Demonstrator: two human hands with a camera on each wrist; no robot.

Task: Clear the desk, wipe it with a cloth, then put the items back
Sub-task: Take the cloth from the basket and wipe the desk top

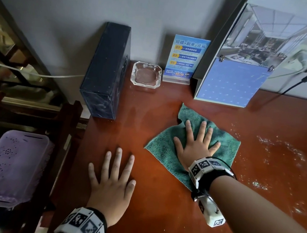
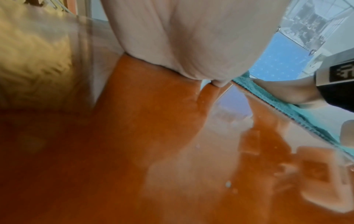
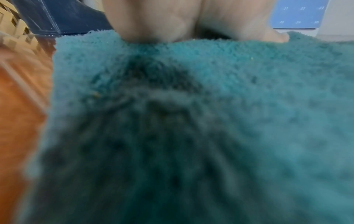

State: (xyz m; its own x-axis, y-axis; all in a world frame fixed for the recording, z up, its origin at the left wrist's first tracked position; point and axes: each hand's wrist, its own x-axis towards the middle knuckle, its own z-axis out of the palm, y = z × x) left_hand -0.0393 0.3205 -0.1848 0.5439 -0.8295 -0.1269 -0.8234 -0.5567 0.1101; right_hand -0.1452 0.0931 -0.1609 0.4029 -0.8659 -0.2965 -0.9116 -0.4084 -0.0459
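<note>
Mid-wipe: right hand (image 1: 195, 147), fingers flat, presses the cloth (image 1: 164, 149); left hand (image 1: 112, 180) rests released on the counter (image 1: 150, 106) at seven o'clock; droplets (image 1: 278, 146) at three o'clock likely come next.

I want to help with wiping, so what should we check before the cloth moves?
1. Right hand flat on the green cloth: ok.
2. Left hand flat on the desk, clear of the cloth: ok.
3. Desk cleared: not ok; the dark box, glass ashtray, blue sign and calendar stand along the back.
4. Right side wiped: not ok; water droplets lie there.
5. Black cable out of the way: ok; it is far back, apart from the cloth.
6. Cloth wet enough: cannot tell.
</note>
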